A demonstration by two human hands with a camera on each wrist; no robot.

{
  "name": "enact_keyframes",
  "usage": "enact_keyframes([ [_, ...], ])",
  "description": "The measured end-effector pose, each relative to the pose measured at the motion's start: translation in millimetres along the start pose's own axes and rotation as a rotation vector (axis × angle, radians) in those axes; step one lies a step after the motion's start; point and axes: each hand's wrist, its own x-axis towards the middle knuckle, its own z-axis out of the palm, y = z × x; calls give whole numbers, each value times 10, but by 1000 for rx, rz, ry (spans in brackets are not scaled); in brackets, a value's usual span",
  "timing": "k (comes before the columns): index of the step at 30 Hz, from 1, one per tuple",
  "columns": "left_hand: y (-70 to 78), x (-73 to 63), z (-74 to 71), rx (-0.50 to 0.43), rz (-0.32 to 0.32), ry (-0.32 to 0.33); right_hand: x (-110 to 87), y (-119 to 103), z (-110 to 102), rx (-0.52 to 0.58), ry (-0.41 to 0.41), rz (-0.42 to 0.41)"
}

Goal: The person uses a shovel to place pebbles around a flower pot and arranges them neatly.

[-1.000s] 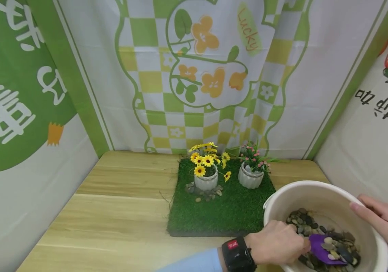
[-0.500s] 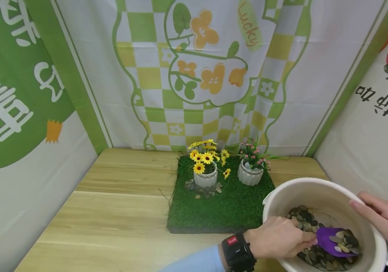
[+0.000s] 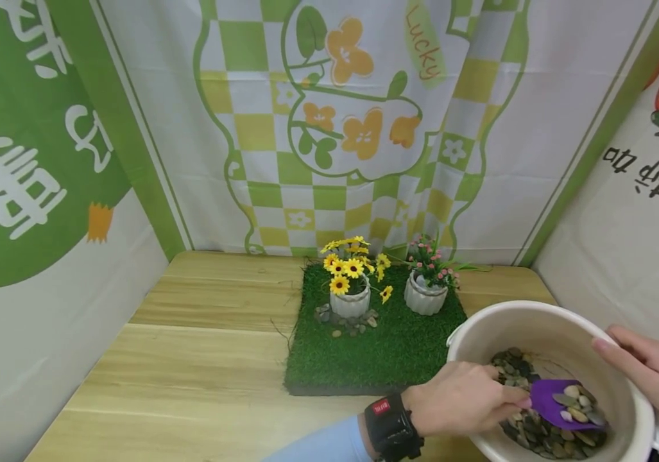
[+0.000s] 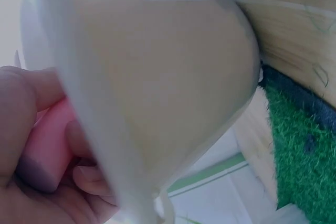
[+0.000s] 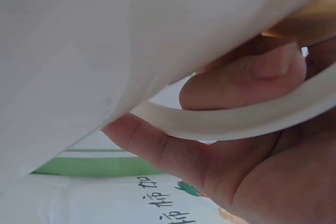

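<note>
In the head view my left hand (image 3: 462, 398) reaches into a white bucket (image 3: 520, 308) at the lower right. It grips a small shovel with a purple blade (image 3: 548, 398) and a pink handle (image 4: 50, 145). Several pebbles (image 3: 580, 407) lie on the blade. More grey and tan stones (image 3: 543, 439) cover part of the bucket's bottom beneath it. My right hand (image 3: 649, 369) holds the bucket at its right side, thumb over the rim. Seen from the right wrist, its fingers close around a curved white strip, the bucket's handle (image 5: 236, 121), beside the outer wall.
Left of the bucket, an artificial grass mat (image 3: 387, 359) lies on the wooden table (image 3: 190, 385). On it stand a white pot (image 3: 350, 303) of yellow flowers (image 3: 352, 268), ringed by stones (image 3: 358, 326), and another pot (image 3: 424, 298) with pink flowers. A printed curtain (image 3: 317, 192) hangs behind.
The shovel first shifted right across the stones in the bucket, then slightly up and back left. Fewer pebbles show on its blade now. My right hand stays at the rim.
</note>
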Motion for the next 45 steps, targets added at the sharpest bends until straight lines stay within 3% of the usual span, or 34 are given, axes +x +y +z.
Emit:
enact_keyframes([
  [12, -64, -138, -168, -90, -60, -26, 6, 26, 28, 14, 13, -9],
  [16, -99, -206, -208, -91, -59, 12, -4, 25, 21, 30, 10, -11],
  [25, -217, -348, -346, -56, -60, 187, -10, 25, 4, 42, 46, -15],
  [35, -333, -493, -546, -41, -106, 224, -15, 23, 8, 70, 62, -38],
  [41, -384, -543, -619, -56, -119, 236, -28, 30, 10, 101, 90, -100],
  [45, -416, -582, -655, -72, -125, 235, -29, 27, 23, 103, 93, -95],
])
